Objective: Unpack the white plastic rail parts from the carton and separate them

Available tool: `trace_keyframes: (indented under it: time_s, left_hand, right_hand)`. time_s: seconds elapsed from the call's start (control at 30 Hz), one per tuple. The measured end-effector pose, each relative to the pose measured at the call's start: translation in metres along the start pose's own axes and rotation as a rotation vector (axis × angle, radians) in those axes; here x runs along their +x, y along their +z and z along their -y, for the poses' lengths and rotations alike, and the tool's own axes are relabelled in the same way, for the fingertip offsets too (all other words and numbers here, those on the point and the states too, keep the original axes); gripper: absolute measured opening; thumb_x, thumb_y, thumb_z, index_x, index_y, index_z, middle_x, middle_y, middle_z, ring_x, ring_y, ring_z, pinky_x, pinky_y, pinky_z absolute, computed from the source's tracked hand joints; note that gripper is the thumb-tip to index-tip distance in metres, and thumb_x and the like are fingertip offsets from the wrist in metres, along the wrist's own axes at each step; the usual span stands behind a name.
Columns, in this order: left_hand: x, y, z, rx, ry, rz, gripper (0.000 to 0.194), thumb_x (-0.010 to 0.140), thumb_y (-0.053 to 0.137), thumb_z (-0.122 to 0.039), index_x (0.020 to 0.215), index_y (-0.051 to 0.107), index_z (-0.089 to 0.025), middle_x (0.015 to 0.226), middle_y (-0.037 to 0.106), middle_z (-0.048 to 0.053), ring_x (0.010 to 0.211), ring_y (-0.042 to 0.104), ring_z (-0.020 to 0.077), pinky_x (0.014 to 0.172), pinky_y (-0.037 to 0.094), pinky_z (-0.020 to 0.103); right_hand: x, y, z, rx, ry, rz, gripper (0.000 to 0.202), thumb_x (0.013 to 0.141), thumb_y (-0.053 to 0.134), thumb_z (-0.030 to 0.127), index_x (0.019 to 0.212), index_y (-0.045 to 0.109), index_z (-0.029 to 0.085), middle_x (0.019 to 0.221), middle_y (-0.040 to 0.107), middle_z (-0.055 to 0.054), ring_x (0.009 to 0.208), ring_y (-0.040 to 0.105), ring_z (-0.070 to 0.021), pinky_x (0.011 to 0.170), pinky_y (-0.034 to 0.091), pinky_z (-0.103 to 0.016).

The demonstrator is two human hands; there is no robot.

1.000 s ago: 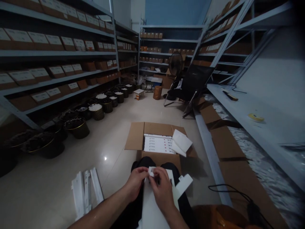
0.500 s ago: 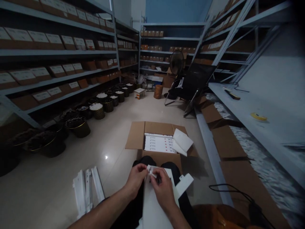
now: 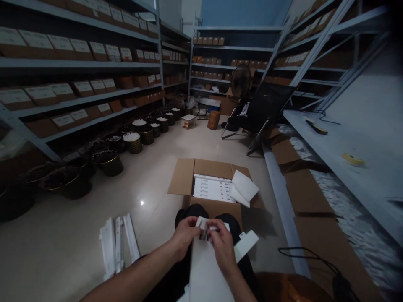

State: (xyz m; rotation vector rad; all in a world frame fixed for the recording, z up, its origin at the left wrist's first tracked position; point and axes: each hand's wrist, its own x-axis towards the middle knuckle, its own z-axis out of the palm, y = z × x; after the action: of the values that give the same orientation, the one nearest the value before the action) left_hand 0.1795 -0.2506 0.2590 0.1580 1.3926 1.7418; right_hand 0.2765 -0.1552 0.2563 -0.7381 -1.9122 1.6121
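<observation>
A long white box or panel [image 3: 206, 272] lies lengthwise across my lap, a white flap [image 3: 247, 245] sticking out on its right. At its far end my left hand [image 3: 185, 237] is closed in a pinch. Close beside it, my right hand [image 3: 222, 243] pinches as well, its fingertips bent inward. Between the fingertips is a small white piece [image 3: 204, 229], partly covered and slightly blurred; its kind I cannot make out. Just beyond my knees stands an open cardboard carton [image 3: 181, 178] with a row of printed white boxes [image 3: 212, 188] and a folded white sheet [image 3: 244, 186] at its right.
White strips [image 3: 108, 247] lie on the floor at left. Dark baskets [image 3: 132, 142] of small parts line the shelves [image 3: 78, 65]. A black chair [image 3: 264, 109] stands ahead. At right are a bench [image 3: 340, 138] with yellow tape [image 3: 352, 159], cartons [image 3: 308, 191] and a black cable [image 3: 311, 251].
Both hands have shifted slightly, and the small white piece sits lower against the box's end. The view has turned a little to the left.
</observation>
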Motion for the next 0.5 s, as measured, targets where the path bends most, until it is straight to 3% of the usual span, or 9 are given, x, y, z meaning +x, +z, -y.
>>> trace_keyframes:
  time_s: [0.1, 0.33, 0.5]
  left_hand:
    - [0.001, 0.001, 0.000, 0.000, -0.008, -0.003, 0.026, 0.057, 0.059, -0.009, 0.082, 0.064, -0.012, 0.077, 0.065, 0.004, 0.068, 0.057, 0.0146, 0.065, 0.042, 0.025]
    - [0.006, -0.001, 0.005, -0.098, -0.103, 0.036, 0.016, 0.054, 0.056, -0.009, 0.070, 0.059, -0.012, 0.061, 0.058, 0.002, 0.055, 0.051, 0.0119, 0.055, 0.037, 0.024]
    - [0.005, 0.000, 0.002, -0.155, -0.108, 0.011, 0.011, 0.057, 0.060, -0.016, 0.067, 0.057, -0.013, 0.059, 0.055, 0.001, 0.052, 0.048, 0.0109, 0.052, 0.035, 0.023]
  right_hand:
    - [0.000, 0.001, 0.007, -0.031, -0.059, 0.062, 0.022, 0.075, 0.058, 0.025, 0.096, 0.058, 0.020, 0.094, 0.060, -0.005, 0.087, 0.057, -0.0187, 0.074, 0.046, -0.027]
    - [0.003, 0.003, 0.001, -0.022, -0.042, 0.098, 0.024, 0.073, 0.065, 0.026, 0.095, 0.058, 0.020, 0.092, 0.057, -0.004, 0.086, 0.057, -0.0184, 0.073, 0.049, -0.028]
    - [0.004, 0.007, -0.004, -0.128, -0.091, 0.049, 0.026, 0.071, 0.064, 0.024, 0.097, 0.061, 0.022, 0.099, 0.057, -0.005, 0.091, 0.056, -0.0189, 0.072, 0.049, -0.026]
